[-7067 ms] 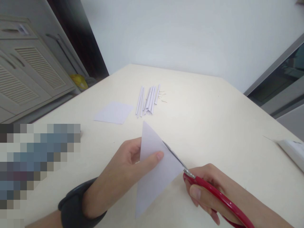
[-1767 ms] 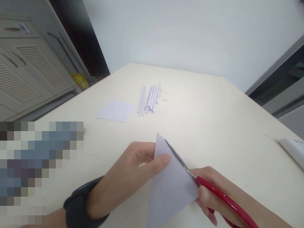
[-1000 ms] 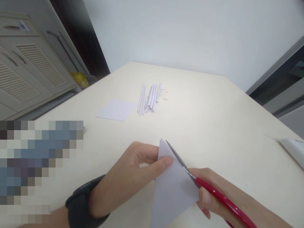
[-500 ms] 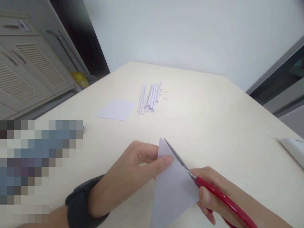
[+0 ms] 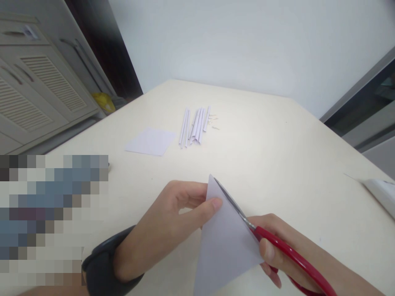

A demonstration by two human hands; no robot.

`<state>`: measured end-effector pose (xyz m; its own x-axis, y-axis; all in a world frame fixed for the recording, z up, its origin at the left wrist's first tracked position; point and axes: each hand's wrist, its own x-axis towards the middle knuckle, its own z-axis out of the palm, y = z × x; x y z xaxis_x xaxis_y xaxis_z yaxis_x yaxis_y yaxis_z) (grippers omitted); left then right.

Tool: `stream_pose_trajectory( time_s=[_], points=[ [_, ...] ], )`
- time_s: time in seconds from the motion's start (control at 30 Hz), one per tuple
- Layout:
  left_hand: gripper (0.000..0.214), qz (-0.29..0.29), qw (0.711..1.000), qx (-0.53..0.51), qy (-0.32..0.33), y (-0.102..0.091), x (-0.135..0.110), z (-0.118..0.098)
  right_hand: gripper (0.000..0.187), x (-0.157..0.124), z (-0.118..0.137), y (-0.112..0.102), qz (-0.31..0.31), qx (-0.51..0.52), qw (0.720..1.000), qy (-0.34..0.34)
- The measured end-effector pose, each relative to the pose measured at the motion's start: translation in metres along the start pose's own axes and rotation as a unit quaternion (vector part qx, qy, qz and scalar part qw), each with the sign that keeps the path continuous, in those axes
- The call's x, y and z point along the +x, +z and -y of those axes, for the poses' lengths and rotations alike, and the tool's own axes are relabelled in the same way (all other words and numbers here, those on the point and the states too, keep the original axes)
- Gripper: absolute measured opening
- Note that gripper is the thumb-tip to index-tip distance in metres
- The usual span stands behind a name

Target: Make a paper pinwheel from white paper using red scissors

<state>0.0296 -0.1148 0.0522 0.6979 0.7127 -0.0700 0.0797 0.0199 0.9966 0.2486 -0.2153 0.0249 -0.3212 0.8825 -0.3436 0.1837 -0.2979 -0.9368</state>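
My left hand (image 5: 168, 224) pinches the upper tip of a white folded paper triangle (image 5: 224, 242), thumb on the front and fingers behind. A dark band sits on that wrist. My right hand (image 5: 277, 255) grips red-handled scissors (image 5: 277, 248). Their metal blades run along the paper's right edge and reach its top point. Both hands hover just above the cream table (image 5: 277, 164).
Farther back lie a flat white paper square (image 5: 150, 141), a bundle of rolled white paper sticks (image 5: 194, 126) and tiny paper scraps (image 5: 212, 121). A white object (image 5: 381, 191) pokes in at the right edge. A blurred patch covers the left. Cabinets stand beyond the table's left side.
The paper triangle and scissors have shifted slightly up and right. The blades have closed further along the paper's right edge, up to its tip.
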Motion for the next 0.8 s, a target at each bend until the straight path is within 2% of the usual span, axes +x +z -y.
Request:
stream_pose_trajectory(
  time_s=[0.13,0.3,0.43,0.53,0.8],
  points=[
    [0.028,-0.024,1.0,-0.003,-0.002,0.0,0.004,-0.002,0.049,-0.002,-0.002,-0.002,0.003,-0.041,0.999,0.008],
    [0.03,-0.019,1.0,-0.004,0.001,0.001,0.006,-0.002,0.047,-0.005,0.002,-0.005,0.012,-0.09,0.996,-0.003],
    [0.032,0.004,1.0,0.005,-0.001,0.002,0.006,0.0,0.044,-0.007,0.004,-0.004,-0.036,-0.143,0.989,-0.016],
    [0.033,0.011,1.0,-0.001,-0.008,0.003,0.006,0.0,0.045,-0.007,0.004,-0.002,-0.053,-0.151,0.987,-0.014],
    [0.032,0.016,1.0,-0.011,-0.024,0.004,0.006,0.0,0.046,-0.007,0.011,-0.001,-0.04,-0.152,0.987,-0.011]
  ],
)
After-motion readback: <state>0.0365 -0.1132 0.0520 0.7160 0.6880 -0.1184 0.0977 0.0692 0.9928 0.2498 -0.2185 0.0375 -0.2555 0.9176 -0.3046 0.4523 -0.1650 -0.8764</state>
